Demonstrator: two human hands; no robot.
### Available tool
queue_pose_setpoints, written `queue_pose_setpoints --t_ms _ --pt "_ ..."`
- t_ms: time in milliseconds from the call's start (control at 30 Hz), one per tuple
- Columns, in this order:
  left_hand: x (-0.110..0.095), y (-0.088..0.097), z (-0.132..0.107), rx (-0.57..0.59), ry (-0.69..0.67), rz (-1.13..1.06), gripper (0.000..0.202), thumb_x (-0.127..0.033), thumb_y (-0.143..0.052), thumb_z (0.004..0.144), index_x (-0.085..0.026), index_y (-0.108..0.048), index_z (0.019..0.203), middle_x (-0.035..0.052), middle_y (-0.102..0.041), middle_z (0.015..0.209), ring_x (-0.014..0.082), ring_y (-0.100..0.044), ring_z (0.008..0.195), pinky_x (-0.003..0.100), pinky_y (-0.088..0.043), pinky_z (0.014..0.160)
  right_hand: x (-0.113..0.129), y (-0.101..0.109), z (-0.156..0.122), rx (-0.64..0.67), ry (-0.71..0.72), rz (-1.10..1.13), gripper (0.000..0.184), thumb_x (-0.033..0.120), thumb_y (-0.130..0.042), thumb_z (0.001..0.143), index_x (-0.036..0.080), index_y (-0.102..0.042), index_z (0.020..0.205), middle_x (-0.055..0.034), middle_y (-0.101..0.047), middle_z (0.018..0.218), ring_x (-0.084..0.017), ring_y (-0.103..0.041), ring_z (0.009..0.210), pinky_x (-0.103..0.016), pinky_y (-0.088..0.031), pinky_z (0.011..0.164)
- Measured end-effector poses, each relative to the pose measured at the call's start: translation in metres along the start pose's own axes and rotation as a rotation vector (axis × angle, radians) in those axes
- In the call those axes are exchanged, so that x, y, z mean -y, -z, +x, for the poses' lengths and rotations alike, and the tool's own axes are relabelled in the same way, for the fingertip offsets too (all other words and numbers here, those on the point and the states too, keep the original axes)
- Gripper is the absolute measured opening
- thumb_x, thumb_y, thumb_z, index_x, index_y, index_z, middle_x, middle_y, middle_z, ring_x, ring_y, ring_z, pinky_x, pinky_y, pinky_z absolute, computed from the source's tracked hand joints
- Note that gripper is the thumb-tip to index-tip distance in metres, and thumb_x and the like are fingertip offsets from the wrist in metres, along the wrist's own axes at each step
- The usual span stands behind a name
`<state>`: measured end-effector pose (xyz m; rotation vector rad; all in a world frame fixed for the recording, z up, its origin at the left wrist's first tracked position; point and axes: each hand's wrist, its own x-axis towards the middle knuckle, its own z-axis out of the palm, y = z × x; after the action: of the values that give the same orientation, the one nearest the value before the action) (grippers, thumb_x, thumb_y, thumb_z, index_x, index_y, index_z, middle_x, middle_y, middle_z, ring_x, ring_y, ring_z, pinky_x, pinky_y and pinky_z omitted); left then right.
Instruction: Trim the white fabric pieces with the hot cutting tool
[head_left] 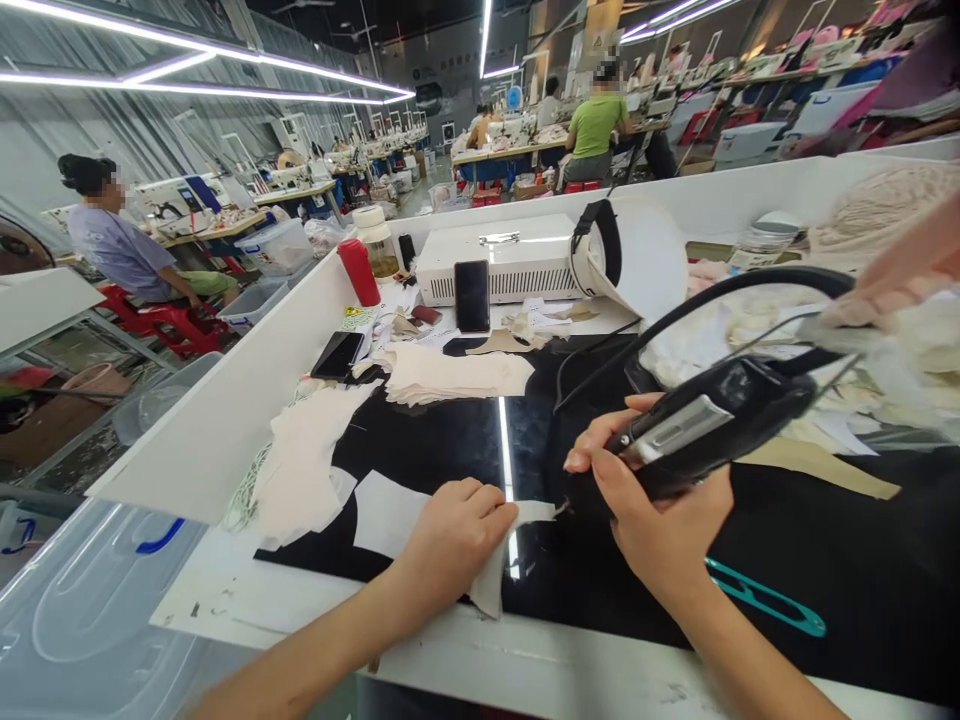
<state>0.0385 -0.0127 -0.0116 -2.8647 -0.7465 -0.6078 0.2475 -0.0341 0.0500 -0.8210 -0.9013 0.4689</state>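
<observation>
My left hand (457, 535) lies on a small white fabric piece (390, 512), its fingers curled together and pressing it to the black work mat (570, 590). A narrow strip of the fabric sticks out to the right past my fingertips. My right hand (667, 535) is wrapped round a black corded handheld tool (720, 410) with a silver plate on its side. The tool slants down to the left, and its thin tip is near the end of the strip; I cannot tell whether they touch. At the right, another person's hand (892, 270) reaches in, blurred, near the tool's cable.
Pale fabric stacks (461, 372) lie behind and at left (300, 470). A phone (472, 296) leans on a white vented box (495, 260). A teal looped tool (772, 598) lies right of my wrist. The black cable (697, 300) arches at right. White panels (225, 400) edge the table.
</observation>
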Motion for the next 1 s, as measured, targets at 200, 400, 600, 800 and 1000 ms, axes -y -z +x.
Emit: queue_pose_setpoints --t_ms 200,400,600,800,1000 --pt "-0.004 0.002 0.008 0.075 -0.05 -0.037 0.028 -0.001 -0.046 0.118 -0.017 -0.069 0.117 0.0075 -0.076 0.114 0.0206 -0.074 0.101 0.036 -0.066 0.092 0.001 0.009 0.002 0.039 0.007 -0.016 0.043 0.042 -0.103 0.09 0.029 -0.074 0.119 0.004 -0.077 0.082 -0.016 -0.073 0.06 -0.03 -0.067 0.059" --pt "-0.01 0.001 0.009 0.123 -0.066 -0.075 0.025 0.001 -0.05 0.115 -0.017 -0.068 0.113 0.0066 -0.074 0.108 0.0207 -0.074 0.099 0.034 -0.066 0.091 -0.003 0.017 0.006 0.093 0.034 -0.006 0.041 0.031 -0.101 0.092 0.028 -0.072 0.122 0.004 -0.078 0.08 -0.018 -0.074 0.06 -0.032 -0.064 0.057" --pt "-0.018 0.004 0.009 0.119 -0.004 -0.107 0.025 0.0 -0.049 0.116 -0.016 -0.068 0.113 0.0074 -0.074 0.109 0.0212 -0.073 0.099 0.034 -0.067 0.094 0.0 0.017 0.008 0.073 0.008 -0.013 0.044 0.035 -0.103 0.088 0.028 -0.073 0.119 0.0051 -0.077 0.08 -0.018 -0.073 0.06 -0.036 -0.065 0.061" --pt "-0.023 0.002 0.011 0.075 -0.021 -0.06 0.03 0.005 -0.045 0.113 -0.015 -0.068 0.11 0.006 -0.071 0.099 0.021 -0.067 0.088 0.034 -0.066 0.085 -0.003 0.003 0.015 0.013 -0.001 0.032 0.048 0.041 -0.104 0.085 0.029 -0.072 0.118 0.0074 -0.074 0.079 -0.016 -0.07 0.059 -0.033 -0.063 0.061" --pt "-0.024 -0.001 0.012 -0.004 -0.042 -0.02 0.033 0.005 -0.042 0.115 -0.012 -0.07 0.108 0.0045 -0.069 0.093 0.0186 -0.064 0.081 0.031 -0.063 0.077 -0.01 -0.009 0.014 0.048 -0.035 0.027 0.046 0.04 -0.102 0.086 0.03 -0.07 0.117 0.008 -0.074 0.079 -0.016 -0.069 0.058 -0.034 -0.065 0.059"
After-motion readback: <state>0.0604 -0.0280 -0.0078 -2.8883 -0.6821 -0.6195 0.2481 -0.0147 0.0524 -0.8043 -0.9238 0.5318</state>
